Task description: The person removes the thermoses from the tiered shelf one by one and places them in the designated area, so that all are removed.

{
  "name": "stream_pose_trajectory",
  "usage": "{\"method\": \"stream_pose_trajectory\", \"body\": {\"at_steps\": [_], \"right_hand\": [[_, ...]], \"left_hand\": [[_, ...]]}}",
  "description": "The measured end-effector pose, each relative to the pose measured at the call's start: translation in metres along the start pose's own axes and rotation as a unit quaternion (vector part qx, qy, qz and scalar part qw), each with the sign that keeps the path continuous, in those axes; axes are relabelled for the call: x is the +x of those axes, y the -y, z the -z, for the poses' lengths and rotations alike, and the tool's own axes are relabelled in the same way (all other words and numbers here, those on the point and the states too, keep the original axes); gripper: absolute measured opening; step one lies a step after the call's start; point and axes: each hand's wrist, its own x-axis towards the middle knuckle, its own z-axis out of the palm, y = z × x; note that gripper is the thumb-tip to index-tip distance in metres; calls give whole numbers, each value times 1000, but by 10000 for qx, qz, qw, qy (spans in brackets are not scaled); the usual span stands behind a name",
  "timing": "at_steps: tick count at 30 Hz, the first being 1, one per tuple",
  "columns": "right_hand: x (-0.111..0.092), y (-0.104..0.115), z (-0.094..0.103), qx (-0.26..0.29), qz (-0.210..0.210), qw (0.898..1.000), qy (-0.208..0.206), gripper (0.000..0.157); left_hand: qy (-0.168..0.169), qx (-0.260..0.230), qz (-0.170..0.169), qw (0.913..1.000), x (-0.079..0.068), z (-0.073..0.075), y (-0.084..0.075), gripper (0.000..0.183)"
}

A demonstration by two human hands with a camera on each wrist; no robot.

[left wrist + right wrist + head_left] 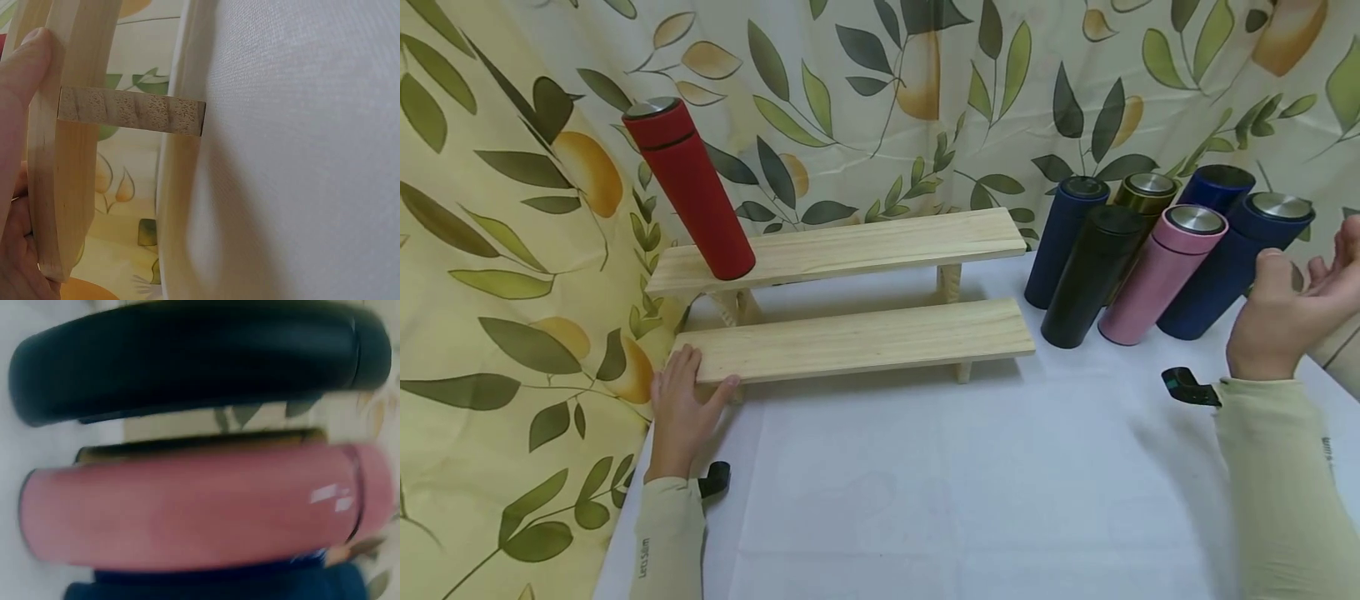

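Observation:
My left hand [685,408] grips the left end of the lower step of a pale two-step wooden stand [865,340]. The left wrist view shows the thumb [31,65] on the board, with the other fingers bent at its end, partly hidden. A red thermos flask [692,192] stands on the upper step's left part. My right hand [1292,317] is raised beside a group of flasks, fingers loosely bent, holding nothing. Nearest to it are a dark blue flask [1232,262] and a pink flask [1165,275]. A black flask [200,359] shows in the right wrist view, where the hand is out of sight.
Behind the front flasks stand a gold flask [1146,190], a blue flask [1217,183] and another dark blue one [1063,242]. A white cloth [955,483] covers the table. Leaf-patterned curtains [880,108] hang at the back and left.

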Motion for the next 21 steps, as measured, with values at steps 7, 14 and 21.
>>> {"method": "stream_pose_trajectory", "body": {"at_steps": [7,14,21], "right_hand": [[-29,31,-28,880,1158,9893,116,58],[-58,48,-62,2493,1122,9601,593,55],[-99,68,-84,2355,1557,9489,1413,56]], "left_hand": [[-105,-32,-122,9999,0,-2,3,88],[-113,-76,-92,9999,1,-2,3,88],[-107,-71,-74,9999,1,-2,3,89]]}}
